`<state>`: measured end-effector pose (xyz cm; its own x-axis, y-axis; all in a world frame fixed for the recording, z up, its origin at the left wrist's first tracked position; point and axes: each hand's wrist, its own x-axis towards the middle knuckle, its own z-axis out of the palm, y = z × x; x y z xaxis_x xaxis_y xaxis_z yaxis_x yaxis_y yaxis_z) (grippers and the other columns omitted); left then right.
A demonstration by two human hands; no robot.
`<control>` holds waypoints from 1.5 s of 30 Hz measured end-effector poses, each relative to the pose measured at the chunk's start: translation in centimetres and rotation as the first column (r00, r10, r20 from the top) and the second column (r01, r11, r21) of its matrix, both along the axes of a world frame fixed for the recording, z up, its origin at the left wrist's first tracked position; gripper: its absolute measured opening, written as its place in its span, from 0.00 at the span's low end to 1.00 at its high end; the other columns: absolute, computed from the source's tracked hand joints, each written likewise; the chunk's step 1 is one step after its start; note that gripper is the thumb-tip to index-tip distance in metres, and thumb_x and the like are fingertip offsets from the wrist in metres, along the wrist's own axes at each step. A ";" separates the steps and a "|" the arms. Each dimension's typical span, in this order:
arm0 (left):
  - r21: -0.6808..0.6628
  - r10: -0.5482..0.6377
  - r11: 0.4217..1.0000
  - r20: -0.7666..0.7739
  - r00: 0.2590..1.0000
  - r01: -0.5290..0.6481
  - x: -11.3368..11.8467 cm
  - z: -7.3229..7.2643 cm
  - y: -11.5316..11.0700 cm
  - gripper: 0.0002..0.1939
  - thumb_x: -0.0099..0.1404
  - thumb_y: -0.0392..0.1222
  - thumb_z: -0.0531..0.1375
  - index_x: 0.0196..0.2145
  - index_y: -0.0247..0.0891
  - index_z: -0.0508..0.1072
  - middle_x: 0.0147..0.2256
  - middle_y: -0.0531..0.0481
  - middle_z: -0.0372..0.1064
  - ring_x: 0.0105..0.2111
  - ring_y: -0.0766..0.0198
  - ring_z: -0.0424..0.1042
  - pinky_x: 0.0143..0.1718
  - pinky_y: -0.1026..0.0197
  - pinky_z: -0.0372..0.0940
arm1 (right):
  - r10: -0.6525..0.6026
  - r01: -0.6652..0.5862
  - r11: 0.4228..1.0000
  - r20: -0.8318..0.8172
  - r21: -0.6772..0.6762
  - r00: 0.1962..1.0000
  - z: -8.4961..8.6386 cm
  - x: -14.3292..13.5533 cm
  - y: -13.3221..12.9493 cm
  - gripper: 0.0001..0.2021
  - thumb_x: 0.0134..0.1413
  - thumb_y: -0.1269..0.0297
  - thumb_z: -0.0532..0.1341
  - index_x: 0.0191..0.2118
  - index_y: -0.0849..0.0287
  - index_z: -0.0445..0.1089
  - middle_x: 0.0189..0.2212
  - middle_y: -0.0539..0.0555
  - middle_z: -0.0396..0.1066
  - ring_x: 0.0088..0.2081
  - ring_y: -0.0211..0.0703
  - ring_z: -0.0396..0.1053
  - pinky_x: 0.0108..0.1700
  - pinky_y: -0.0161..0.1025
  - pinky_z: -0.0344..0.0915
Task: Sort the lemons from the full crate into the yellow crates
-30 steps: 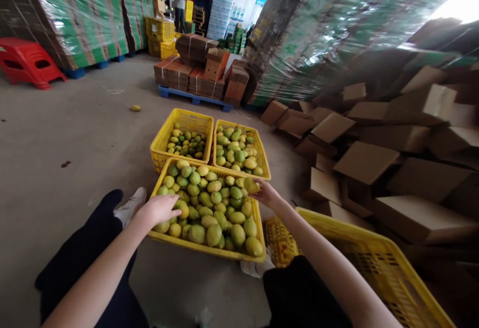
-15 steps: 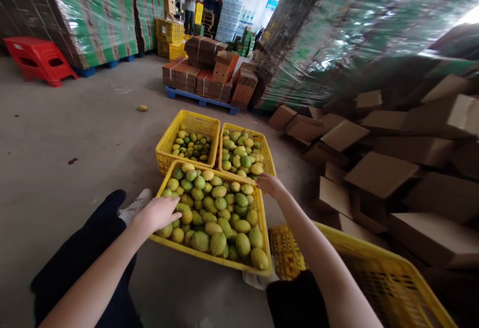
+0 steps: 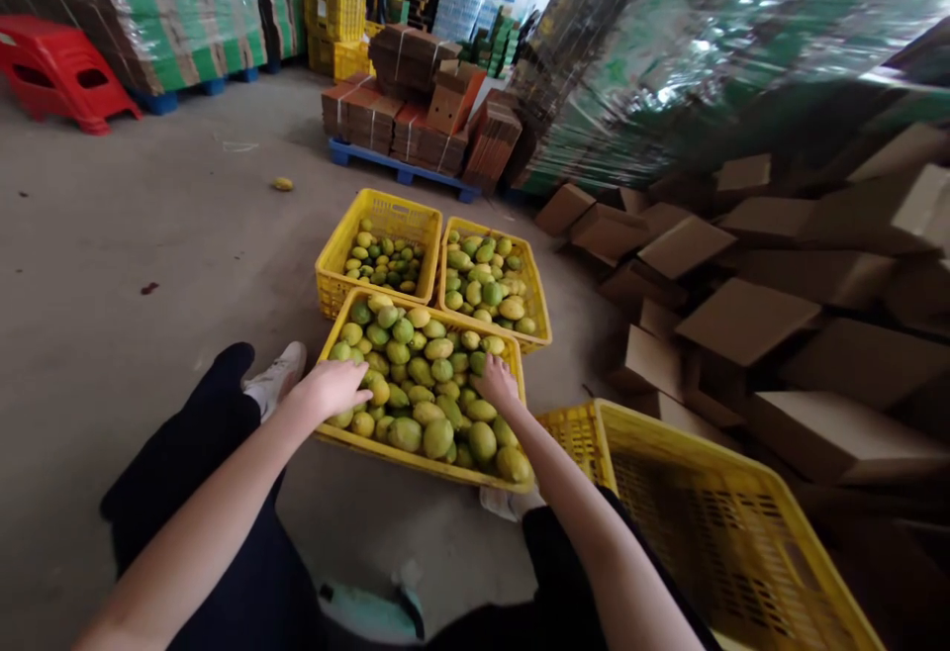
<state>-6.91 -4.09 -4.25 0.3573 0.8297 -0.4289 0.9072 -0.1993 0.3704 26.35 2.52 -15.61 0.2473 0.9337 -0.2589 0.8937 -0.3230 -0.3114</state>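
A yellow crate (image 3: pixel 423 470) full of green and yellow lemons (image 3: pixel 421 371) stands in front of me on the floor. My left hand (image 3: pixel 335 389) rests over the lemons at its left side, fingers apart, with no lemon clearly held. At the right side my right hand (image 3: pixel 499 382) reaches down onto the lemons; its fingertips are partly hidden, and whether it grips one cannot be made out. Behind, two more yellow crates hold lemons: the left one (image 3: pixel 327 280) is partly filled, and the right one (image 3: pixel 540 300) has larger fruit.
An open yellow crate (image 3: pixel 690 453) stands at my right, beside a heap of cardboard boxes (image 3: pixel 749 320). Flattened cartons lie on a blue pallet (image 3: pixel 405 168) ahead. A red stool (image 3: pixel 63 72) is far left, and a loose lemon (image 3: pixel 282 184) lies on the floor.
My right hand has moved from the back right corner by the crate's rim inward onto the lemons. My left hand stays at the left side. The view has tilted down slightly.
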 end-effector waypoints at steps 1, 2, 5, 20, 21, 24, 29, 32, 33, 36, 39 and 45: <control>0.003 -0.010 1.000 -0.008 1.000 0.010 0.0 0.1 0.0 0.22 0.68 0.45 0.56 0.56 0.32 0.72 0.53 0.27 0.72 0.51 0.41 0.74 0.50 0.49 0.64 | 0.011 -0.011 1.000 0.060 0.000 0.998 -0.2 -0.5 0.3 0.25 0.50 0.73 0.65 0.56 0.63 0.65 0.60 0.72 0.65 0.64 0.64 0.59 0.60 0.51 0.59; 0.003 -0.018 1.000 -0.020 1.000 0.019 0.0 0.1 -0.1 0.23 0.68 0.45 0.55 0.56 0.32 0.71 0.53 0.27 0.72 0.51 0.41 0.74 0.50 0.49 0.65 | 0.017 -0.017 1.000 0.114 -0.003 0.993 -0.4 -0.9 0.5 0.26 0.51 0.72 0.65 0.57 0.65 0.64 0.60 0.74 0.64 0.63 0.65 0.59 0.59 0.53 0.59; -0.016 -0.041 0.999 -0.064 0.997 0.040 -0.1 0.0 -0.2 0.24 0.69 0.46 0.54 0.58 0.30 0.70 0.55 0.26 0.71 0.52 0.39 0.73 0.51 0.47 0.65 | 0.026 -0.026 1.000 0.239 -0.006 0.971 -0.5 -1.8 1.2 0.25 0.53 0.72 0.63 0.57 0.69 0.64 0.56 0.78 0.67 0.60 0.67 0.63 0.56 0.54 0.60; -0.951 0.957 0.285 0.289 0.020 0.122 7.8 -2.1 -0.1 0.20 0.71 0.51 0.46 0.42 0.35 0.71 0.40 0.38 0.77 0.40 0.51 0.79 0.42 0.48 0.73 | 0.724 -0.653 0.670 -0.116 0.352 0.680 15.2 -5.9 -6.4 0.25 0.46 0.59 0.68 0.53 0.55 0.68 0.48 0.59 0.74 0.51 0.54 0.71 0.54 0.50 0.66; -0.961 0.979 0.202 0.203 -0.012 0.190 8.2 -1.6 -0.6 0.20 0.71 0.50 0.46 0.42 0.34 0.71 0.38 0.38 0.77 0.37 0.52 0.79 0.37 0.51 0.74 | 0.748 -0.664 0.651 -0.160 0.368 0.645 15.9 -6.5 -7.0 0.27 0.46 0.59 0.69 0.54 0.54 0.67 0.50 0.59 0.74 0.52 0.55 0.70 0.56 0.50 0.65; -0.976 0.989 0.119 0.100 -0.111 0.184 8.8 -0.1 -1.0 0.15 0.70 0.45 0.50 0.42 0.33 0.71 0.32 0.42 0.76 0.30 0.57 0.77 0.28 0.59 0.72 | 0.748 -0.573 0.654 -0.310 0.494 0.586 16.2 -7.2 -7.5 0.30 0.49 0.56 0.68 0.58 0.54 0.64 0.54 0.59 0.72 0.55 0.54 0.69 0.58 0.51 0.65; -0.983 0.907 0.115 0.046 -0.418 0.143 7.8 2.1 1.5 0.14 0.69 0.42 0.50 0.44 0.33 0.71 0.30 0.45 0.74 0.28 0.60 0.75 0.27 0.61 0.73 | 0.459 -0.236 0.817 -0.347 0.525 0.818 11.1 -5.9 -4.6 0.12 0.63 0.61 0.56 0.50 0.57 0.67 0.46 0.58 0.74 0.48 0.47 0.72 0.53 0.44 0.69; -0.963 0.817 0.217 0.090 -0.570 0.159 6.5 3.2 2.7 0.15 0.69 0.42 0.50 0.44 0.33 0.71 0.32 0.42 0.75 0.29 0.60 0.76 0.27 0.63 0.73 | 0.407 -0.404 0.903 0.014 0.146 0.913 6.5 -7.0 -2.7 0.11 0.61 0.71 0.55 0.47 0.62 0.70 0.47 0.61 0.75 0.49 0.47 0.72 0.54 0.40 0.66; -0.954 0.791 0.252 0.107 -0.602 0.161 6.0 3.4 3.0 0.15 0.69 0.41 0.50 0.44 0.33 0.72 0.32 0.42 0.75 0.29 0.60 0.76 0.27 0.63 0.73 | 0.422 -0.425 0.900 0.048 0.094 0.905 4.8 -7.8 -2.3 0.11 0.59 0.73 0.57 0.46 0.63 0.71 0.47 0.61 0.75 0.51 0.48 0.71 0.56 0.40 0.65; -0.943 0.756 0.297 0.135 -0.640 0.153 4.6 3.8 3.3 0.16 0.68 0.40 0.49 0.45 0.31 0.72 0.32 0.42 0.75 0.29 0.59 0.77 0.26 0.63 0.73 | 0.447 -0.444 0.894 0.143 -0.054 0.883 0.3 -10.8 -0.9 0.10 0.55 0.74 0.63 0.44 0.66 0.73 0.46 0.64 0.75 0.53 0.53 0.70 0.57 0.44 0.64; -0.942 0.770 0.301 0.149 -0.621 0.148 3.5 3.7 3.5 0.18 0.66 0.40 0.49 0.48 0.30 0.72 0.32 0.41 0.75 0.31 0.58 0.77 0.27 0.62 0.73 | 0.413 -0.382 0.909 0.248 -0.166 0.876 -3.2 -13.4 0.7 0.14 0.59 0.66 0.65 0.49 0.65 0.72 0.49 0.62 0.73 0.52 0.52 0.71 0.54 0.50 0.68; -0.944 0.770 0.322 0.214 -0.600 0.076 1.3 4.3 3.8 0.20 0.65 0.38 0.50 0.50 0.30 0.72 0.31 0.41 0.76 0.28 0.57 0.77 0.25 0.61 0.72 | 0.334 -0.255 0.936 0.393 -0.241 0.857 -6.6 -15.7 3.1 0.15 0.66 0.63 0.59 0.54 0.64 0.69 0.52 0.63 0.70 0.51 0.53 0.71 0.49 0.52 0.71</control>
<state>-5.59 -0.29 0.00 0.1899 0.7784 -0.5984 -0.8548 0.4309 0.2893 10.67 5.67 -22.26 0.0903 0.9293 -0.3581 0.9876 -0.0372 0.1525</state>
